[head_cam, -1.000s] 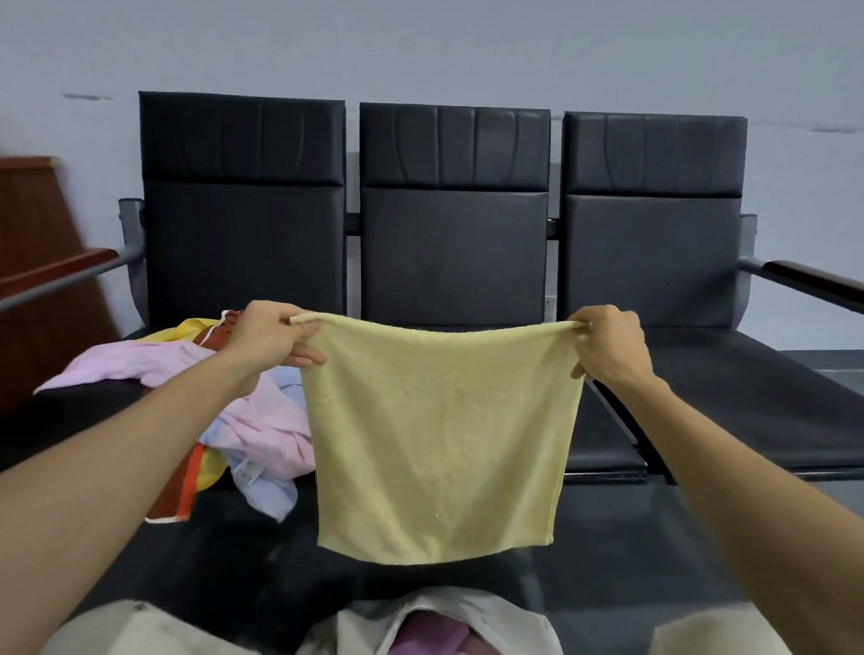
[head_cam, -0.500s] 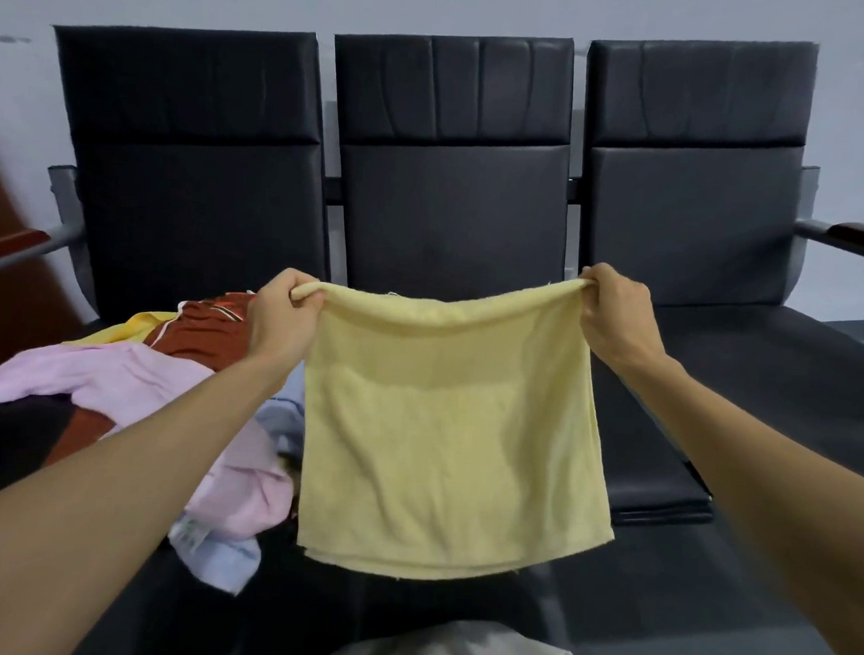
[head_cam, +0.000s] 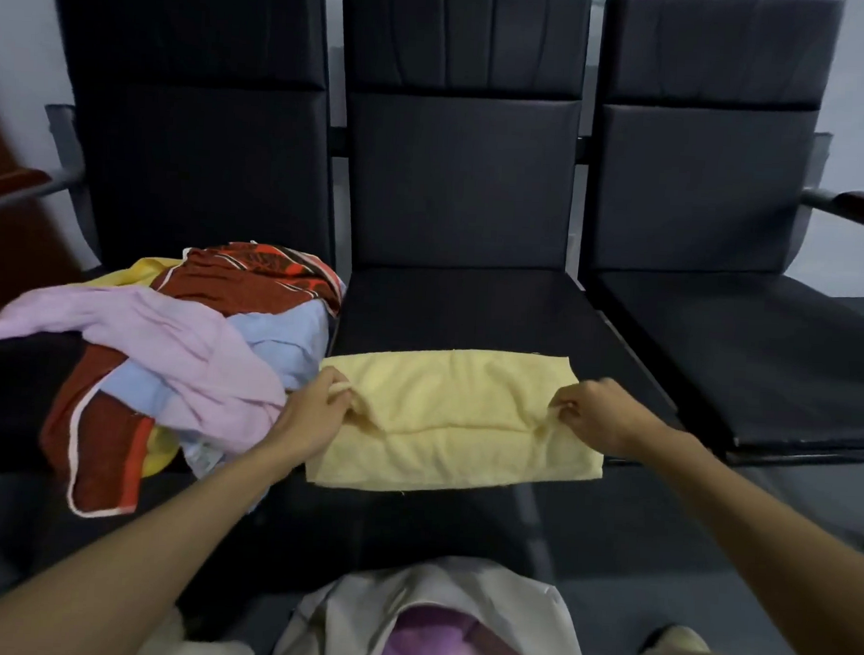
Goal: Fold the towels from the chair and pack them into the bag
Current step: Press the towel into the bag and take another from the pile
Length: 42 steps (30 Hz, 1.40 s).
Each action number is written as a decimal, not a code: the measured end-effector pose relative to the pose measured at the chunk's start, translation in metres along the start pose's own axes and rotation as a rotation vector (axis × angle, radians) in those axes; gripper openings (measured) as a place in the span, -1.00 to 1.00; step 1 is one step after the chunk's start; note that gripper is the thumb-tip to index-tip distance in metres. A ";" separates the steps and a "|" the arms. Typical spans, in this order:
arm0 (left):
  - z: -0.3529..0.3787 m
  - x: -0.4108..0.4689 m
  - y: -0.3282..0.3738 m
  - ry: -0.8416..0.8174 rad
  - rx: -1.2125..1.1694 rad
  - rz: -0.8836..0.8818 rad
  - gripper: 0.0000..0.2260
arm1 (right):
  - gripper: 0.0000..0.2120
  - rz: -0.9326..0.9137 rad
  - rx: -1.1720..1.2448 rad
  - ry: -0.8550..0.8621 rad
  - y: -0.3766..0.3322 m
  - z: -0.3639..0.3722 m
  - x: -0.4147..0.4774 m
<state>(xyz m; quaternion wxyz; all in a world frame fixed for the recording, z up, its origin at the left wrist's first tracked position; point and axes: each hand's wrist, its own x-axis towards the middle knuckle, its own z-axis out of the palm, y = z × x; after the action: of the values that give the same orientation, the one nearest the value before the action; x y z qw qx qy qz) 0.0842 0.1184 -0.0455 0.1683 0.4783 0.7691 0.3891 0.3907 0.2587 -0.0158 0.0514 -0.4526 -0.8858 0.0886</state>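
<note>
Black padded chairs (head_cam: 458, 178) line a pale wall (head_cam: 14, 55); on the middle seat (head_cam: 471, 309) lies a pale yellow terry towel (head_cam: 455, 423), folded once, its long axis running left to right. The left hand (head_cam: 315, 411) pinches its left end, the right hand (head_cam: 595, 416) its right end, so either could carry an end across; whether one layer or both is pinched is unclear. Pink, blue and rust towels (head_cam: 178, 349) heap on the left seat (head_cam: 12, 380), a cream cloth bag (head_cam: 349, 618) below.
</note>
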 end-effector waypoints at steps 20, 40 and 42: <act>0.011 0.042 -0.015 0.304 -0.197 0.104 -0.94 | -0.70 0.165 0.320 0.486 0.001 0.020 0.043; 0.000 0.020 -0.031 0.029 0.219 -0.143 -0.65 | -0.80 0.328 0.219 0.252 0.008 0.025 0.014; 0.003 0.025 -0.032 0.005 0.240 -0.216 -0.67 | -0.91 0.408 0.252 0.254 0.008 0.028 0.021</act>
<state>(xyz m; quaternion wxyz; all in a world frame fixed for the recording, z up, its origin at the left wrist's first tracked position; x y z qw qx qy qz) 0.0549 0.1334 -0.0695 0.1488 0.4084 0.8576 0.2751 0.3803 0.2769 -0.0445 0.1992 -0.6190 -0.7449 0.1494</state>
